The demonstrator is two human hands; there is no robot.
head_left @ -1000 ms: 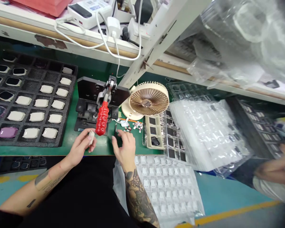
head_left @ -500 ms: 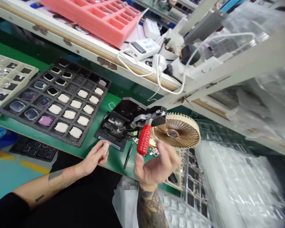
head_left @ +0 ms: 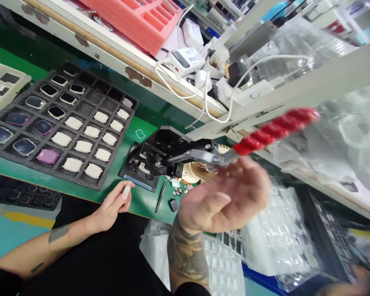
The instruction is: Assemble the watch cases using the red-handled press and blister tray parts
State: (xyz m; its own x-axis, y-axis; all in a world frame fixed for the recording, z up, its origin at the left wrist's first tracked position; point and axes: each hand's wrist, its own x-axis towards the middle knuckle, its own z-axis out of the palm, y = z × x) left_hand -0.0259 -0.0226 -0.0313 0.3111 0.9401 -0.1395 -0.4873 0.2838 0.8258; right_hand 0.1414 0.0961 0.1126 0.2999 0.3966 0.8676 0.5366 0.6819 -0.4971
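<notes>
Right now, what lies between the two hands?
Head view: between left hand and right hand lie a thin dark tool and a small black part.

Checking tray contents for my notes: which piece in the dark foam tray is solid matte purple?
The purple piece in the foam tray's front row, directly left of two cream pieces; every other one is cream or glass-faced.

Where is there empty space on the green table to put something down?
One bare green patch lies between the foam tray and the black press. Another strip runs along the front edge, between the left hand and the tweezers. Right of the tweezers it is crowded: small parts, the fan, clear plastic trays.
</notes>
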